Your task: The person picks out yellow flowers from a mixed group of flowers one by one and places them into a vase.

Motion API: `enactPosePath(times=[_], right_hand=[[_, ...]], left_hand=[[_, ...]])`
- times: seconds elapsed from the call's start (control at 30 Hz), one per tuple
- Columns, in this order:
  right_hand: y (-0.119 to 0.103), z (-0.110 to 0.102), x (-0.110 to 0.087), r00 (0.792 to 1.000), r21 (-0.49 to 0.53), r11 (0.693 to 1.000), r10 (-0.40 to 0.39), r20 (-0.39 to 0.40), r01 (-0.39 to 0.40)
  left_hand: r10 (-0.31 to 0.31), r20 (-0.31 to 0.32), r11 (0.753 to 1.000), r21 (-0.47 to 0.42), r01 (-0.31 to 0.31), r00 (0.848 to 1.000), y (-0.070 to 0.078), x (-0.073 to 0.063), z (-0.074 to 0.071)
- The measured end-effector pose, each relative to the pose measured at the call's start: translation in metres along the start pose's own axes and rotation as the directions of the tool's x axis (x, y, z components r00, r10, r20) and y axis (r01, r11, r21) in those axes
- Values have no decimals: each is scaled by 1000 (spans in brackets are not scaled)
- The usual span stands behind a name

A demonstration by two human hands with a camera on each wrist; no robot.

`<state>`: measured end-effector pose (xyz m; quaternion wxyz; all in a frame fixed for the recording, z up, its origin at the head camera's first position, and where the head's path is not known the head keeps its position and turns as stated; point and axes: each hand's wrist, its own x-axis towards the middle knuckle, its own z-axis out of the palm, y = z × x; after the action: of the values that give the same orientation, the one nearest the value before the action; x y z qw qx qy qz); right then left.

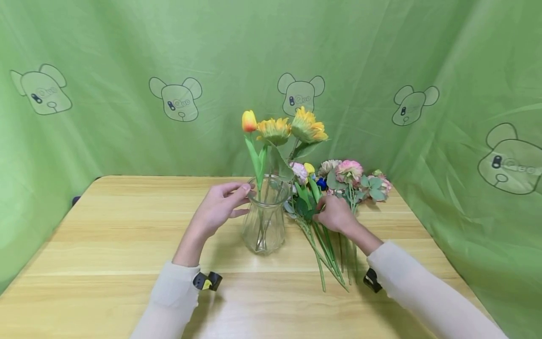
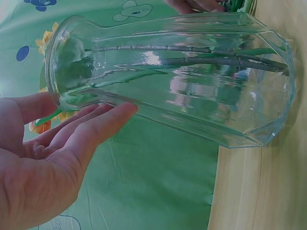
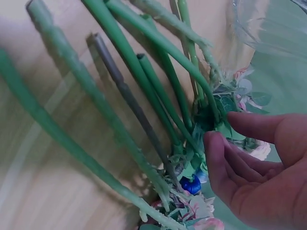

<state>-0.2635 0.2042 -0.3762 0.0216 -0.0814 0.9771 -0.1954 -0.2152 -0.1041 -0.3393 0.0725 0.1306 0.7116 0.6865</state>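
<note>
A clear glass vase (image 1: 252,231) stands upright on the table, holding an orange-yellow tulip (image 1: 249,121) and two sunflowers, one front (image 1: 274,132) and one right (image 1: 309,127). My left hand (image 1: 220,205) is at the vase's left side, its thumb and fingers at the rim and neck, extended rather than wrapped around the glass. Over the pile of loose flowers right of the vase, my right hand (image 1: 336,214) reaches down. In the right wrist view its thumb and forefinger are slightly parted beside a green leaf (image 3: 223,105) and the green stems (image 3: 180,57).
The pile holds pink roses (image 1: 349,172), a yellow bloom (image 1: 309,168), a blue flower (image 1: 322,183) and a pale purple one (image 1: 299,173). Their stems point toward the front of the wooden table (image 1: 127,226). A green curtain (image 1: 228,56) surrounds the table's back and sides.
</note>
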Motion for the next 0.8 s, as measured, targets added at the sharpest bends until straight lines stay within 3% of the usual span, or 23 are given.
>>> enactPosePath(times=[0.3, 0.8], right_hand=[[0, 7, 1, 999, 26, 999, 20, 51, -21], [1, 18, 5, 999, 97, 995, 35, 4, -35]], left_hand=[[0, -4, 1000, -1, 0, 1000, -1, 0, -1], [2, 5, 1000, -3, -2, 1000, 0, 0, -1]])
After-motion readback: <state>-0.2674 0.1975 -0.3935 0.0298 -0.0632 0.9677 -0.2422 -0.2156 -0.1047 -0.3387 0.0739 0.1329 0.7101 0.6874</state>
